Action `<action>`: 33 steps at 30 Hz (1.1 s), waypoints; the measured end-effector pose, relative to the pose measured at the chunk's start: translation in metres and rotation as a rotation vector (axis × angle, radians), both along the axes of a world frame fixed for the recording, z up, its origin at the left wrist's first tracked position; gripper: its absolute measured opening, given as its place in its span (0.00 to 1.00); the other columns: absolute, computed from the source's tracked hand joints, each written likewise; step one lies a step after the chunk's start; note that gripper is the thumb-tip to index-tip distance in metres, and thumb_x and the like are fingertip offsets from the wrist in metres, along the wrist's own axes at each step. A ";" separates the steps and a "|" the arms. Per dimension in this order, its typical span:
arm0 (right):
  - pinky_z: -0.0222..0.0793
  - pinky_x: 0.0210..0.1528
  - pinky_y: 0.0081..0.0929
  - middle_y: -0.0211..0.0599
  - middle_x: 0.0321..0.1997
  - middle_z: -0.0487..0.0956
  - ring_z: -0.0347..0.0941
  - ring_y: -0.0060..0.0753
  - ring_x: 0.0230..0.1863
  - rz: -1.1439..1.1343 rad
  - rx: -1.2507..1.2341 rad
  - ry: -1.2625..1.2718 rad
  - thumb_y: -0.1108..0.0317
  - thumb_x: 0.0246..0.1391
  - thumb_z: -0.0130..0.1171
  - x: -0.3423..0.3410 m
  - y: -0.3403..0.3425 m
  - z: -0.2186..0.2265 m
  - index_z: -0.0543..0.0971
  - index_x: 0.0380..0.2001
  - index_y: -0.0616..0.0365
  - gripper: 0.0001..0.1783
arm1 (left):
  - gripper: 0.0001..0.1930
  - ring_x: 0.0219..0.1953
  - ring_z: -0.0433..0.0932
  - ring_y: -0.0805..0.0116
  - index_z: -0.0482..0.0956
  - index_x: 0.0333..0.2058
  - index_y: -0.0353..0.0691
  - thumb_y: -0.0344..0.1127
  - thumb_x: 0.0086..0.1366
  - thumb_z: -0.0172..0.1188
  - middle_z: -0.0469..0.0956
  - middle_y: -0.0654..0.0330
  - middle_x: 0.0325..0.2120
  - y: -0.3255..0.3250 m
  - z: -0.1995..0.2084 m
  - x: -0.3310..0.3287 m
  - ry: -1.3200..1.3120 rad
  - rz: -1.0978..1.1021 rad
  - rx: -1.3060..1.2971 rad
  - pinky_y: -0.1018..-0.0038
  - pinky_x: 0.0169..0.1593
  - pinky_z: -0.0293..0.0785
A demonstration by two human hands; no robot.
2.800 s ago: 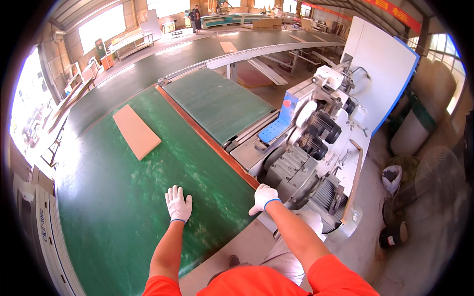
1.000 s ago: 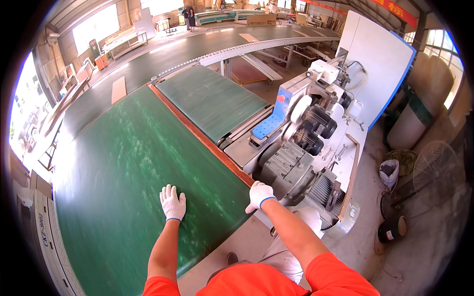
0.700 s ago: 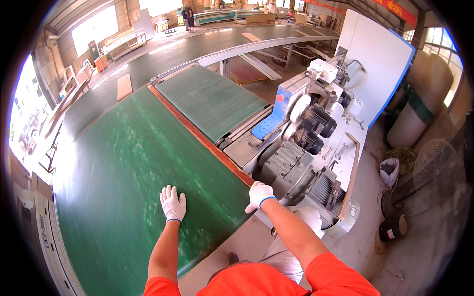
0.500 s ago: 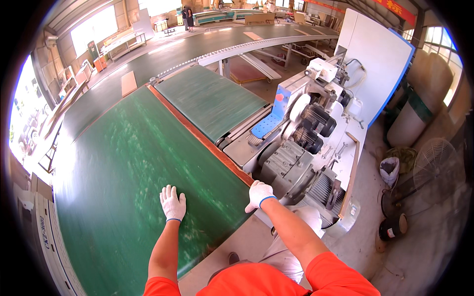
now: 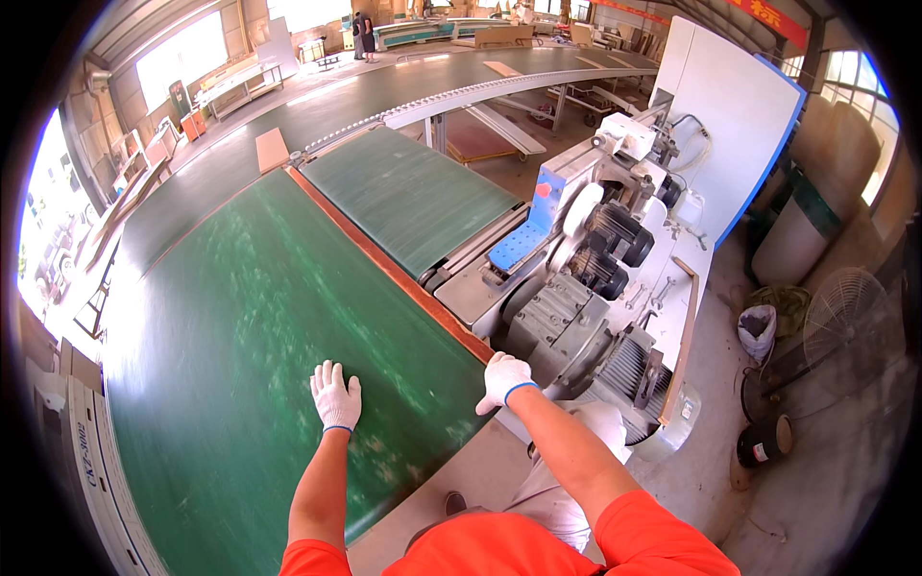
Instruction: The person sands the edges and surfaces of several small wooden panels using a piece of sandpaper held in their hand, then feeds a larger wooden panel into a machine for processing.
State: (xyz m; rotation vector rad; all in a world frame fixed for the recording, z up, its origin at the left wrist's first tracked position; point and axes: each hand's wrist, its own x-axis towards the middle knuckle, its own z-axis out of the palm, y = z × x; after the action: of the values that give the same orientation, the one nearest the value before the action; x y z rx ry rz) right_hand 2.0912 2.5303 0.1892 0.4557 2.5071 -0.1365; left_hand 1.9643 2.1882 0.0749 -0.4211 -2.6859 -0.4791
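The wide, smooth green conveyor belt (image 5: 230, 384), marked with pale chalky scuffs, had its long axis running away from the person and slightly left. Along its right edge lay a long, narrow, reddish-brown strip (image 5: 419, 290), slanting from the belt's near right corner to its far one. A flat, tan rectangular board (image 5: 272, 151) lay just beyond the belt's far edge, near that far corner, its long axis pointing mostly away from the person. The left hand (image 5: 336, 396), in a white knit glove, was spread palm down over the belt's near part, fingers pointing away and thumb to the right. The right hand (image 5: 504, 381), gloved alike with a blue-edged cuff, bent over the belt's near right corner at the strip's end, thumb aimed down and left; whether it gripped anything could not be told. Right of the belt stood a ribbed grey metal motor (image 5: 557, 331).
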 end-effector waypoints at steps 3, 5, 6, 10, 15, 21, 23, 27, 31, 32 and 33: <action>0.80 0.57 0.49 0.45 0.66 0.73 0.74 0.42 0.67 -0.011 0.009 0.008 0.36 0.31 0.84 -0.001 0.000 -0.003 0.65 0.68 0.69 0.68 | 0.26 0.71 0.64 0.42 0.76 0.58 0.34 0.44 0.66 0.63 0.72 0.45 0.65 0.001 0.000 -0.001 0.012 -0.008 -0.006 0.47 0.75 0.55; 0.80 0.57 0.49 0.45 0.66 0.73 0.74 0.42 0.67 -0.019 0.009 0.006 0.35 0.31 0.83 -0.001 0.000 -0.003 0.65 0.68 0.69 0.69 | 0.26 0.71 0.64 0.42 0.76 0.58 0.34 0.44 0.66 0.62 0.72 0.45 0.65 0.001 0.000 -0.001 0.013 -0.012 -0.006 0.47 0.75 0.55; 0.80 0.57 0.49 0.45 0.66 0.73 0.74 0.42 0.67 -0.022 0.009 0.005 0.35 0.31 0.83 0.000 0.000 -0.002 0.64 0.68 0.69 0.69 | 0.26 0.71 0.64 0.42 0.76 0.58 0.34 0.44 0.66 0.62 0.72 0.45 0.65 0.001 0.000 -0.001 0.013 -0.014 -0.007 0.47 0.75 0.55; 0.79 0.57 0.50 0.45 0.66 0.73 0.74 0.42 0.66 -0.014 0.005 0.010 0.34 0.32 0.83 0.000 -0.002 0.002 0.64 0.68 0.70 0.69 | 0.26 0.70 0.64 0.42 0.76 0.58 0.34 0.44 0.66 0.62 0.72 0.45 0.65 0.000 0.000 -0.001 0.005 -0.002 -0.010 0.47 0.75 0.55; 0.79 0.57 0.49 0.45 0.67 0.73 0.74 0.42 0.67 -0.006 0.009 -0.008 0.34 0.32 0.83 0.001 -0.004 0.006 0.64 0.68 0.70 0.69 | 0.27 0.72 0.62 0.41 0.75 0.61 0.33 0.45 0.69 0.59 0.70 0.44 0.67 0.001 0.009 0.003 -0.066 -0.005 -0.011 0.49 0.76 0.53; 0.80 0.57 0.49 0.45 0.67 0.73 0.73 0.41 0.67 -0.005 0.017 0.000 0.33 0.32 0.83 0.001 -0.003 0.003 0.64 0.68 0.70 0.70 | 0.27 0.72 0.62 0.42 0.76 0.60 0.33 0.46 0.68 0.60 0.70 0.46 0.67 0.001 0.008 0.003 -0.060 0.011 -0.005 0.49 0.77 0.52; 0.80 0.57 0.48 0.45 0.66 0.73 0.74 0.41 0.67 0.001 0.020 -0.002 0.32 0.32 0.82 0.001 -0.002 0.002 0.64 0.68 0.70 0.69 | 0.27 0.72 0.62 0.42 0.76 0.59 0.34 0.46 0.68 0.60 0.70 0.46 0.67 0.001 0.007 0.004 -0.054 0.009 0.003 0.49 0.76 0.52; 0.79 0.59 0.46 0.46 0.66 0.74 0.75 0.41 0.66 0.023 0.017 0.000 0.32 0.33 0.82 0.002 0.000 0.000 0.64 0.67 0.71 0.69 | 0.27 0.71 0.63 0.42 0.77 0.59 0.34 0.46 0.67 0.61 0.71 0.46 0.65 0.001 0.007 0.004 -0.036 0.008 0.005 0.48 0.76 0.53; 0.79 0.59 0.44 0.48 0.65 0.75 0.76 0.42 0.65 0.034 0.024 0.016 0.32 0.34 0.81 0.002 0.001 -0.004 0.64 0.67 0.72 0.69 | 0.27 0.71 0.63 0.42 0.77 0.58 0.34 0.46 0.66 0.61 0.72 0.46 0.65 0.000 0.004 0.003 -0.008 0.005 0.005 0.48 0.75 0.54; 0.79 0.59 0.43 0.49 0.65 0.75 0.77 0.43 0.64 0.052 0.026 0.006 0.32 0.34 0.81 0.003 0.001 -0.003 0.64 0.67 0.73 0.69 | 0.27 0.71 0.63 0.41 0.77 0.58 0.34 0.46 0.66 0.61 0.72 0.46 0.65 0.001 0.005 0.003 -0.013 0.003 0.009 0.48 0.75 0.54; 0.79 0.59 0.44 0.49 0.65 0.75 0.77 0.43 0.64 0.044 0.027 0.012 0.31 0.34 0.81 0.003 0.002 -0.004 0.64 0.67 0.73 0.69 | 0.26 0.71 0.64 0.41 0.77 0.58 0.34 0.45 0.67 0.61 0.72 0.45 0.65 0.002 0.007 0.004 -0.017 0.001 0.013 0.48 0.75 0.54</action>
State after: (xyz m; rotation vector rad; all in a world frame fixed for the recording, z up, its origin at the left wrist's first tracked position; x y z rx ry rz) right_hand 2.0947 2.5326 0.1849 0.4111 2.5320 -0.0891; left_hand 1.9682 2.1906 0.0814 -0.4131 -2.6982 -0.5018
